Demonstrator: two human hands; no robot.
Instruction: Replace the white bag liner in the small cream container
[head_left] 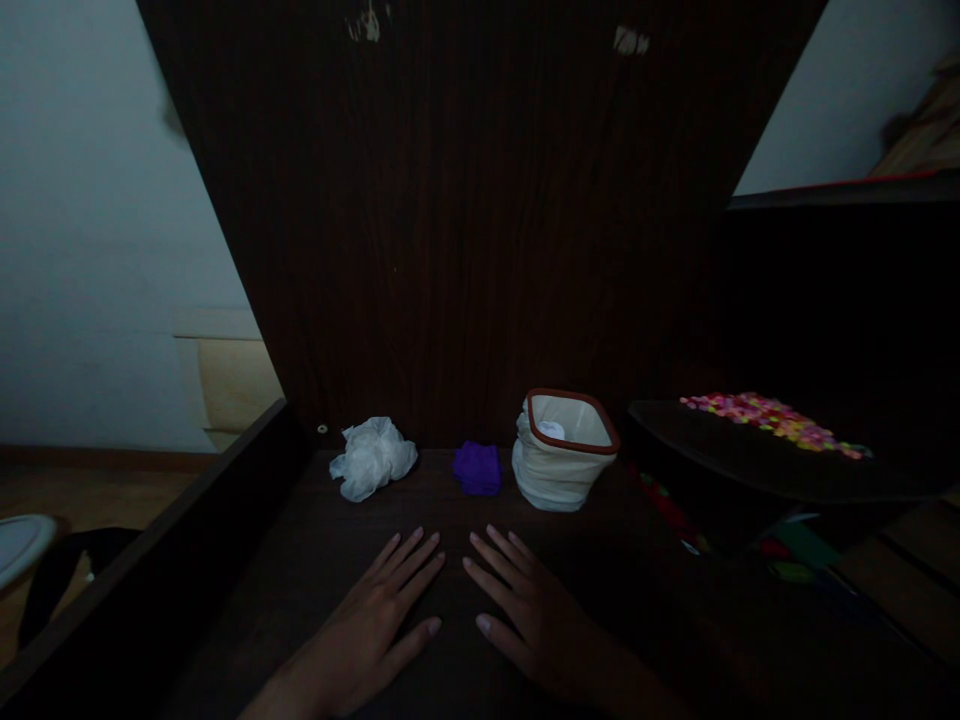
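My left hand (380,615) lies palm down on the dark wooden surface (300,560), fingers spread and holding nothing. Beside it, my right hand (525,610) rests flat in the same way, also without anything in it. Beyond the left hand sits a crumpled white plastic bag (373,458). A folded purple cloth (478,468) lies beyond the gap between the hands. To its right stands a small bin (559,480) with a brown rim and a white bag lining it; something white shows inside. Neither hand touches these things.
A dark upright panel (480,230) closes off the back. On the left runs a raised wooden side board (172,530). At the right, a dark ledge (712,440) bears a string of pink and yellow beads or flowers (780,418), with dim colourful items below.
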